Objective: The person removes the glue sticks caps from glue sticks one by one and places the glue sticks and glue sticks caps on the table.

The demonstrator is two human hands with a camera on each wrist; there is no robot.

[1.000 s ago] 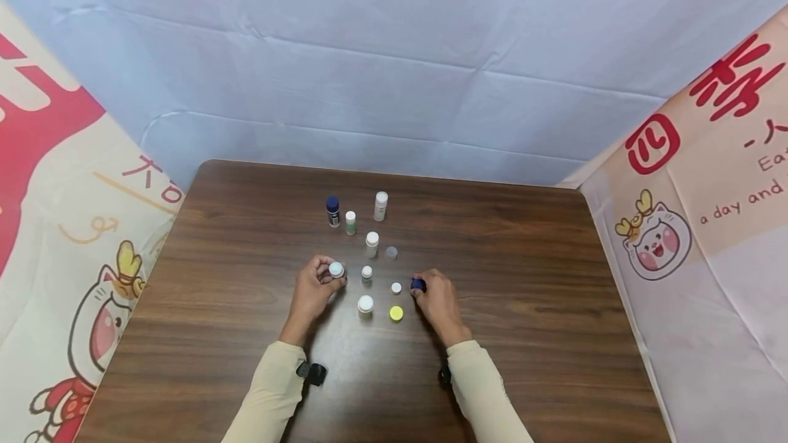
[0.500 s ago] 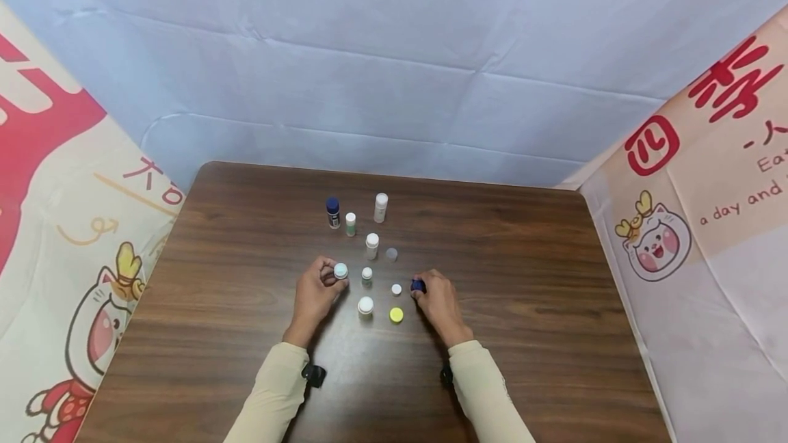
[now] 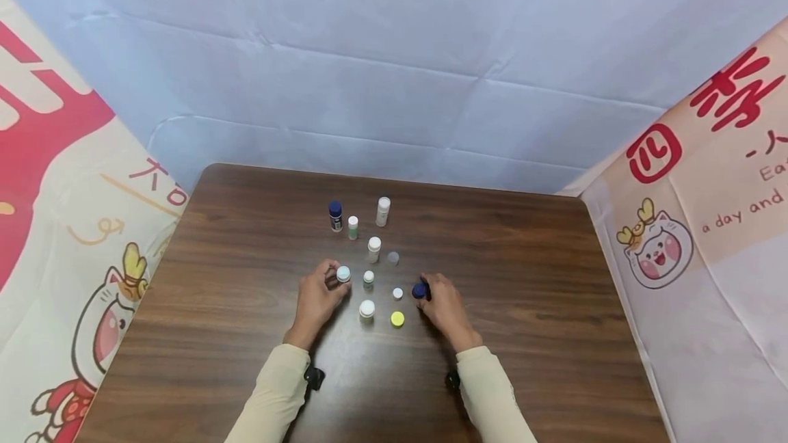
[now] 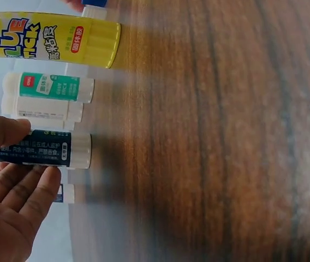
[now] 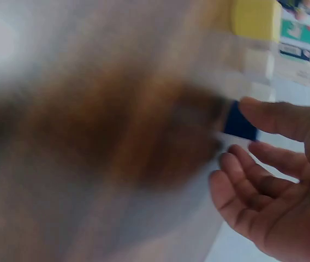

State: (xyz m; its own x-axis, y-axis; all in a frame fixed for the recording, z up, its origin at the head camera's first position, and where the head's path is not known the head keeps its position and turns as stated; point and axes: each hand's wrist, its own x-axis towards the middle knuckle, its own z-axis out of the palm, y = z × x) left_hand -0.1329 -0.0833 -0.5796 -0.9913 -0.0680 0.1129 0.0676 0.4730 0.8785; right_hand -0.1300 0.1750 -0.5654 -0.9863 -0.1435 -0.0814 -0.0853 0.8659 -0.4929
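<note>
The left hand (image 3: 317, 301) held a dark navy cylindrical glue stick with a clear base (image 4: 43, 150), its thumb and fingers being closed around the label. The right hand (image 3: 446, 306) had a narrow pinch on a small dark blue round plastic cap (image 5: 240, 121). The stick was upright at the left side of the standing glue sticks; the cap was to the right of a small white round cap (image 3: 397, 293) and a bright yellow round cap (image 3: 397, 319).

The step in hand seemed to be the handling of this stick and its cap. In my judgement, the next move called for a steady hold on the stick, and for the cap to be either released or brought over its pale top; I could not tell which.

The head view showed the loose caps together, also a translucent round cap (image 3: 392, 258), but no readable labels. The left wrist view showed the printing on the navy stick and on a big yellow cylindrical glue stick (image 4: 48, 41). The right wrist view was blurred over the dark brown wood-grain table (image 3: 523, 258); whether the blue cap touched it, I could not tell.
</note>
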